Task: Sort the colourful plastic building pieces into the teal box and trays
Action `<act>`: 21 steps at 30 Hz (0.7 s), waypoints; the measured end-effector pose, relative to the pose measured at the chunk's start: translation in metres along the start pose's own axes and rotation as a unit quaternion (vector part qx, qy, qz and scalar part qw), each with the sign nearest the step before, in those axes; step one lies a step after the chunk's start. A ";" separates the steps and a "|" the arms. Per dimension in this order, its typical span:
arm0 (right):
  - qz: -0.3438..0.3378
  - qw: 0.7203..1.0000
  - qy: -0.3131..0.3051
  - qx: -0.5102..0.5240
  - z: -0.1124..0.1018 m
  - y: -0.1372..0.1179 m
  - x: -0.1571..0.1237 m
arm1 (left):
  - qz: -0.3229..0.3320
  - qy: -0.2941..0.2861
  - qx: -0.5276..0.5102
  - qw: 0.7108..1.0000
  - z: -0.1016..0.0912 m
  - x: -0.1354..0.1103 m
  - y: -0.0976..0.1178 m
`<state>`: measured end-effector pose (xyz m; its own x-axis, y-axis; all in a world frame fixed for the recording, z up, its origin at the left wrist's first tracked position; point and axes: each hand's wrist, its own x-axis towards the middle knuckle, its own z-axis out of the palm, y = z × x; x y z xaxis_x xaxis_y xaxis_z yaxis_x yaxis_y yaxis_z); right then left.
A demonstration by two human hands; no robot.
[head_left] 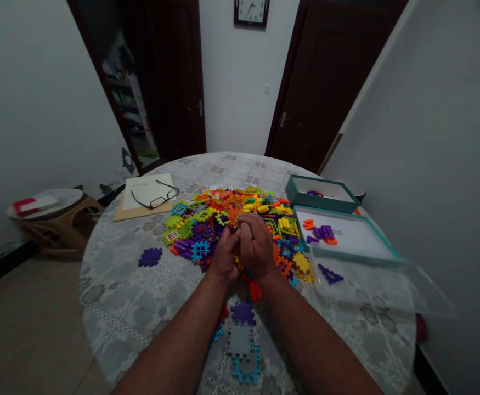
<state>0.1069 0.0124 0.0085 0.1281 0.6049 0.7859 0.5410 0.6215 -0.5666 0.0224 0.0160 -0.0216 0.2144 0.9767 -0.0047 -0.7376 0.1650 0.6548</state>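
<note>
My left hand (225,255) and my right hand (257,242) meet over a heap of colourful plastic building pieces (207,216). The fingers of both are curled in and pressed together, so whatever they grip is covered. Just beyond the fingertips lies an orange piece (233,215); I cannot tell whether it is held. Between my forearms, close to the table's near side, a purple square piece (243,312), a grey square piece (240,340) and a light blue frame piece (248,368) lie in a row. A blue window-like piece (199,250) rests left of my left hand.
Glasses (157,201) lie on papers (141,189) at the left. A purple piece (150,257) sits apart on the round table (116,296). At right are a teal-edged box (322,200), a shallow tray (367,233) with purple and orange pieces, and a clear plastic cover (371,285).
</note>
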 end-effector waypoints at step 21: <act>0.042 0.988 -0.042 0.140 -0.004 -0.012 0.009 | 0.038 0.027 0.099 0.994 0.006 -0.004 0.002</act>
<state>0.1051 0.0080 0.0239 0.0879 0.6925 0.7161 0.2791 0.6729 -0.6850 0.0236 0.0113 -0.0156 0.1239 0.9922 0.0131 -0.6085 0.0656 0.7908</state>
